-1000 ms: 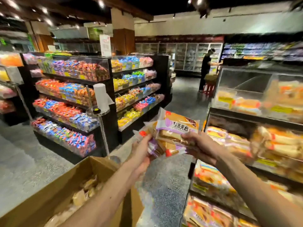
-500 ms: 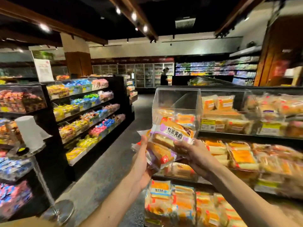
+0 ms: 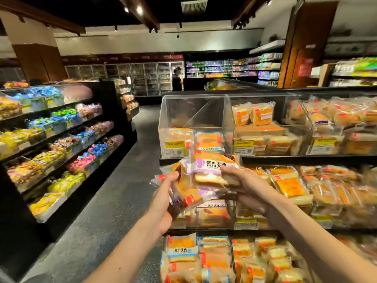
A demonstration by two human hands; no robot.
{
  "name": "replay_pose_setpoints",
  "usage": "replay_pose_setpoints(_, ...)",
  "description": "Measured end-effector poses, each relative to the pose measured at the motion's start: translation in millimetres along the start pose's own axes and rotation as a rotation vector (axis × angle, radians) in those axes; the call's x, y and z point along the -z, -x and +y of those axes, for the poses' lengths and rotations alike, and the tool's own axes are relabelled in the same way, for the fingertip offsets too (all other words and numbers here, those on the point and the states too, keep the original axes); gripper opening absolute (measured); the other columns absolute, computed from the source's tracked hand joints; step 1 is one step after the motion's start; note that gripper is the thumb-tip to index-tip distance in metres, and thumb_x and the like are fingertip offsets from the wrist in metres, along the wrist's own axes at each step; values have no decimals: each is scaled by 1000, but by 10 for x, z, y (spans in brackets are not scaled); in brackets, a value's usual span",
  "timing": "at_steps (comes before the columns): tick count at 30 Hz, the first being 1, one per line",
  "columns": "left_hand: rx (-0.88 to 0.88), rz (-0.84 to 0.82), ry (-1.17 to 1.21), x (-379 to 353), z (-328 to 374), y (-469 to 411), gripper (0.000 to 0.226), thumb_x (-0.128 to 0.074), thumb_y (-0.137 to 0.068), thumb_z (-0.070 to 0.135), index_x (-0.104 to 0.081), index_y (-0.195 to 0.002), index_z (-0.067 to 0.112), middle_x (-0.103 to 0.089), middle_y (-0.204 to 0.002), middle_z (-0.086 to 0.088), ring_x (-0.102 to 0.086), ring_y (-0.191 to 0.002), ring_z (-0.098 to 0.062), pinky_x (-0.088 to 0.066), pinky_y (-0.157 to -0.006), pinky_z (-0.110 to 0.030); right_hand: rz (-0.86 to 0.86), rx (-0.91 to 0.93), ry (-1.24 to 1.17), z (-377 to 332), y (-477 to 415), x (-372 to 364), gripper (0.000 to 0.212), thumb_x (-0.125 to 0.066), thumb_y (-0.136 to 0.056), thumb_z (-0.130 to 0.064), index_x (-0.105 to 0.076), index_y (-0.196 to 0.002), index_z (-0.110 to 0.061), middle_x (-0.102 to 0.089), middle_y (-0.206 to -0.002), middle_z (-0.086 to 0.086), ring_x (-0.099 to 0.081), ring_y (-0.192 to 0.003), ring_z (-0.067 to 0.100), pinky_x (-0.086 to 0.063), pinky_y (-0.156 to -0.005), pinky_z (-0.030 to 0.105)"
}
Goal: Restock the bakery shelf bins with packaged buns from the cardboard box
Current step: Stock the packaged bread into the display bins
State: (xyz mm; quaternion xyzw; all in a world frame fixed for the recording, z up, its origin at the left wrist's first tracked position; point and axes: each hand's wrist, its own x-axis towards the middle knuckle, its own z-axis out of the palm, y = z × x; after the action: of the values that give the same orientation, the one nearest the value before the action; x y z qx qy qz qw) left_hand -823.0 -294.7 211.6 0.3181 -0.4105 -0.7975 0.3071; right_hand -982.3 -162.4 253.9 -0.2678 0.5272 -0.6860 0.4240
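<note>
Both my hands hold a stack of packaged buns in purple, white and orange wrappers, in front of the bakery shelf. My left hand grips the stack's left side, my right hand grips its right side, thumb on the top pack. Just above and behind the stack stands a clear acrylic bin on the top shelf, with a few packs low inside it. The cardboard box is out of view.
Further bins of wrapped buns fill the shelf to the right and the tiers below. A black candy shelf lines the aisle's left side. Grey floor runs between them. A person stands far back by the fridges.
My view has swung right and up, away from the cardboard box and the stand, onto the bakery shelf. The stack in my hands has come up close to the top-left bin.
</note>
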Motion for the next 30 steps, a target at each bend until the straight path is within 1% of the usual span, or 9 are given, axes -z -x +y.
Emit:
replay_pose_setpoints(3,11,-19,-13,208,169,-371,52,-75,-69,34,-65,-117,17,-73,-110,-16,-70,-104,-35,-51,-95,-61,72,-34,-30,18,-362,81,25,-72,-78,-20,-65,-97,-6,-70,-105,24,-72,-86,35,-62,-65,46)
replay_pose_setpoints(6,69,-47,-20,468,307,-707,38,-66,-87,30,-64,-121,14,-74,-107,-16,-74,-91,-31,-62,-67,-50,157,-37,-47,73,-670,186,24,-67,-89,-15,-60,-111,-6,-73,-104,22,-73,-88,35,-62,-71,46)
replay_pose_setpoints(8,113,-60,-36,682,369,-879,33,-60,-93,30,-64,-121,13,-74,-106,-17,-75,-83,-28,-61,-58,-44,214,-27,3,186,-848,280,27,-66,-91,-14,-58,-116,-5,-74,-104,20,-74,-89,34,-62,-75,46)
replay_pose_setpoints(13,226,-63,-68,1143,404,-1246,31,-56,-95,29,-65,-118,10,-75,-102,-17,-75,-75,-27,-60,-52,-40,432,-28,415,645,-1199,463,18,-69,-91,-12,-62,-107,-11,-76,-94,7,-74,-86,23,-61,-77,46)
replay_pose_setpoints(16,253,-45,-78,1263,356,-1355,35,-57,-93,32,-65,-120,11,-75,-104,-17,-76,-78,-28,-61,-54,-40,510,-36,805,855,-1416,504,17,-71,-91,-19,-55,-97,-16,-65,-100,-2,-64,-96,16,-50,-83,33)
replay_pose_setpoints(18,267,-42,-76,1289,329,-1414,41,-60,-88,34,-64,-123,11,-74,-107,-17,-75,-82,-30,-61,-57,-41,542,-68,896,1001,-1629,491,23,-69,-92,-21,-49,-101,-19,-56,-104,-1,-55,-98,14,-44,-81,28)
replay_pose_setpoints(23,271,35,-83,1206,212,-1479,55,-67,-77,38,-63,-125,12,-74,-109,-16,-74,-89,-33,-62,-64,-44,562,-332,479,1314,-2240,539,28,-67,-93,-11,-50,-114,-8,-67,-107,15,-72,-84,31,-53,-43,28)
replay_pose_setpoints(28,291,65,-60,1079,134,-1475,50,-66,-80,38,-63,-123,13,-74,-109,-15,-75,-89,-32,-62,-63,-44,595,-497,153,1546,-2608,697,39,-70,-86,7,-50,-119,1,-59,-92,12,-68,-91,30,-61,-57,33)
replay_pose_setpoints(30,302,62,-48,1012,122,-1482,45,-64,-84,36,-63,-122,12,-74,-107,-16,-75,-86,-32,-62,-61,-45,612,-496,58,1655,-2706,741,46,-66,-85,14,-46,-125,6,-61,-101,17,-65,-97,31,-61,-74,34)
